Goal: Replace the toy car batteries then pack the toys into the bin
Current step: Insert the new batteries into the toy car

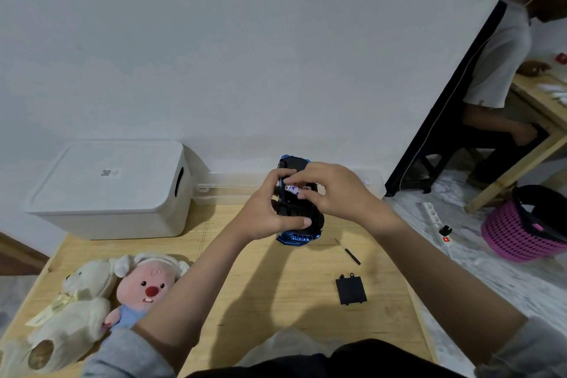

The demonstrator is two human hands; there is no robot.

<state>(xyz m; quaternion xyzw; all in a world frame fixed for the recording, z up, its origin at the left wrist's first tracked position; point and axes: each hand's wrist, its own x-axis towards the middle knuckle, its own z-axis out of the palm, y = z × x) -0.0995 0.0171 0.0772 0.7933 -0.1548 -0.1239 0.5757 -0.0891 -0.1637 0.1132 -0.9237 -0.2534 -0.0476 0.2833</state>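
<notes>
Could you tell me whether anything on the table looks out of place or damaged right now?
Nothing looks damaged. The black battery cover lies loose on the table near the small screwdriver, apart from the toy car.

Bin (107,193) lidded (far left); plushes (101,294) crowd near-left corner.

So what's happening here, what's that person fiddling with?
A person holds a blue toy car upside down above a wooden table. The left hand grips the car while the right hand handles a battery at its open underside. The black battery cover and a small screwdriver lie on the table. Two stuffed toys wait beside a closed white bin.
</notes>
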